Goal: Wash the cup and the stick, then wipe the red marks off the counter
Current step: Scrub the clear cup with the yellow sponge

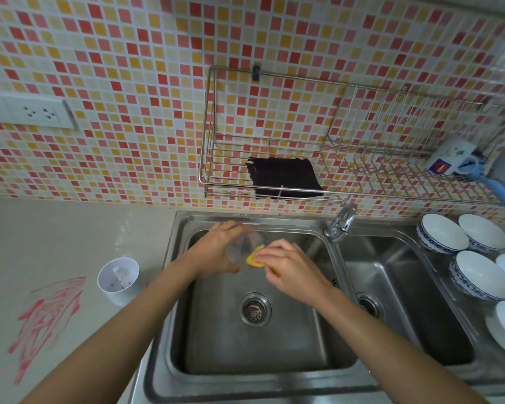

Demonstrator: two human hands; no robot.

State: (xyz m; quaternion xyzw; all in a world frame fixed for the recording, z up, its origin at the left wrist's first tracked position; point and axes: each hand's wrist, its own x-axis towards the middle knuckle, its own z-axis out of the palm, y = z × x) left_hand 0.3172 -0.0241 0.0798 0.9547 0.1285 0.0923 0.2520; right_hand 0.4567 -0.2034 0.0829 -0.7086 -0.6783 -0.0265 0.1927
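Tiles in red, orange and cream [129, 68] cover the wall behind a stainless steel double sink [245, 384], and over its left basin we see both hands busy. The left hand [216, 246] grips a clear plastic cup [239, 250], fingers curled round its side, with the cup tipped over sideways. The right hand [292, 265] pinches a yellow sponge [255, 260] and presses it against the cup; whether the sponge reaches inside we cannot tell. Cup and sponge are held in the air above the round metal drain strainer [255, 309]. A chrome tap [343, 221] stands on the ridge between the two basins. Left of the sink, on the beige surface [56, 228], a white cylindrical tumbler [118, 287] stands upright with a pale stick [118, 277] inside it, too blurred for more detail. Further left, near the tumbler, red marks [45, 325] smear the surface in a broad scribbled patch. On the wall a wire dish rack [207, 126] carries a black cloth [285, 177] and, toward its right end, a white printed mug [449, 158]. White bowls with blue patterned rims [442, 233] sit right of the sink, and we see a white double socket [27, 110] fixed to the tiles at the left.
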